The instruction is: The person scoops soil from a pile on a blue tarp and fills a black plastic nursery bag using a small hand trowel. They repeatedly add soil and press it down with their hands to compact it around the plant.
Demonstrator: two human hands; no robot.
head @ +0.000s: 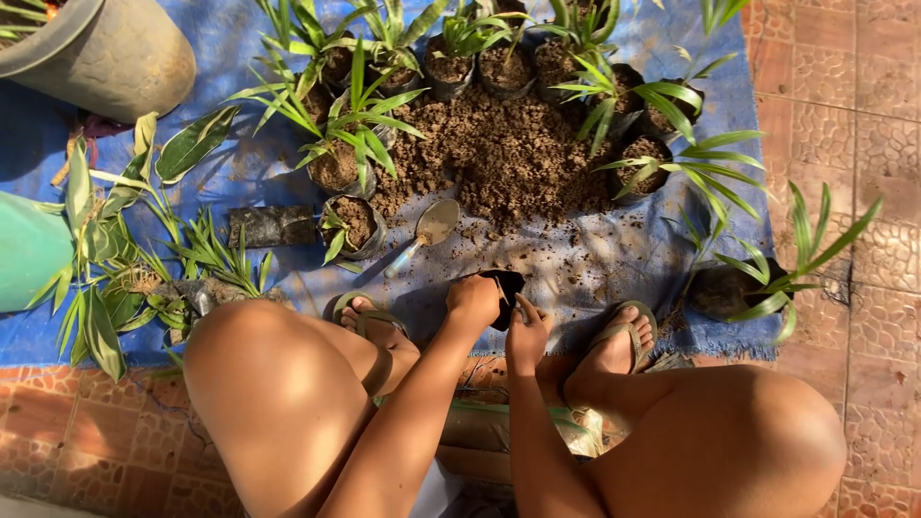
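**Mia:** What are the hands holding?

**Ben:** A small black bag (507,286). Both hands are on it. The left hand (473,299) grips its left edge, fingers curled tight. The right hand (527,331) pinches its near right side.

**Mia:** Where is the bag?

**Ben:** Low over the blue sheet (614,259), between the two feet, close to the person.

**Mia:** And the dirt?

**Ben:** The pile of soil (508,158) lies straight ahead, farther away than the bag. The spoon (424,234) is between them, a bit to the left. Its round end points far, toward the soil, and its handle slants near and left.

**Mia:** Which hand is closer to the spoon?

**Ben:** The left one. The handle end is just up and left of it.

**Mia:** What is around the soil?

**Ben:** Filled bags with green plants (357,144), in a ring.
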